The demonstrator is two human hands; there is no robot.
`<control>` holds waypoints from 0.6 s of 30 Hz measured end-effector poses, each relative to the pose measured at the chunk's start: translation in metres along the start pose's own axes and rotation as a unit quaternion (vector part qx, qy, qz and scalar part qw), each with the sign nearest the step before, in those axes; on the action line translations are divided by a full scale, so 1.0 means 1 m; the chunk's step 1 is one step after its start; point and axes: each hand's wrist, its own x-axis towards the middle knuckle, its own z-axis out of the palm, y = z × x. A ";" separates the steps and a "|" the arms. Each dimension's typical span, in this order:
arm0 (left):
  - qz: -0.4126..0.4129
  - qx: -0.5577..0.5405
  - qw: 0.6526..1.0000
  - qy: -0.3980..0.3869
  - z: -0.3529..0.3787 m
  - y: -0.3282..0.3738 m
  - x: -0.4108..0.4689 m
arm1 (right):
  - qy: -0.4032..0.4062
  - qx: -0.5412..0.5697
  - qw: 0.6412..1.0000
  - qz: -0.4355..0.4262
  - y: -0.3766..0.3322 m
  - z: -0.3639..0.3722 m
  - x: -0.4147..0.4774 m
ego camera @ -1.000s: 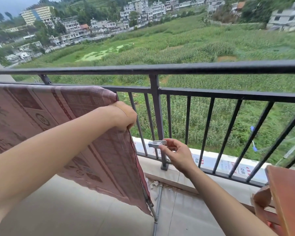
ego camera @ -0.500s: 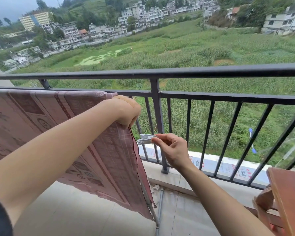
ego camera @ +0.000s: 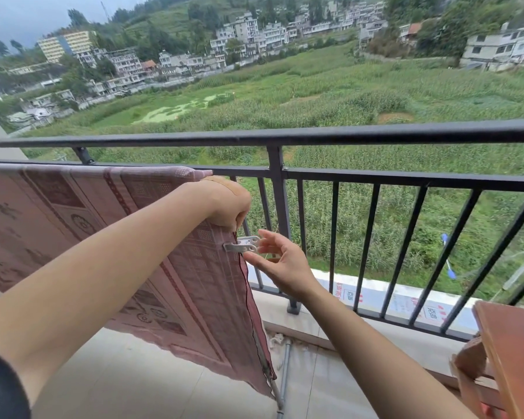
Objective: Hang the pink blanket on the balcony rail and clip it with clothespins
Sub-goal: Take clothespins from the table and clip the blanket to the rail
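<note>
Clothespin (ego camera: 241,244): axis 9-to-3, mouth at pink blanket (ego camera: 103,225) edge; right hand (ego camera: 285,267) fingers at its 3 o'clock, grip unclear; left hand (ego camera: 227,204) grasps blanket.

Head-worn, facing the balcony rail (ego camera: 406,133)

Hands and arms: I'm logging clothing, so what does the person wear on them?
Forearms bare; a dark sleeve shows only at the left upper arm. Left hand and right hand show no gloves, rings or watch; what looks like a tan plaster crosses the left hand's back.
</note>
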 end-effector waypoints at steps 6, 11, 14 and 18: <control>0.019 -0.085 0.984 0.158 -0.005 0.008 0.004 | 0.051 -0.057 0.997 0.013 -0.007 -0.033 -0.010; 0.023 -0.116 0.960 0.253 0.011 0.034 0.019 | 0.124 -0.237 0.964 -0.008 0.002 -0.067 -0.025; 0.053 -0.152 0.929 0.332 0.027 0.071 0.032 | 0.155 -0.357 0.921 0.022 0.016 -0.093 -0.054; 0.117 -0.195 0.900 0.372 0.049 0.142 0.051 | 0.218 -0.437 0.866 0.110 0.045 -0.134 -0.124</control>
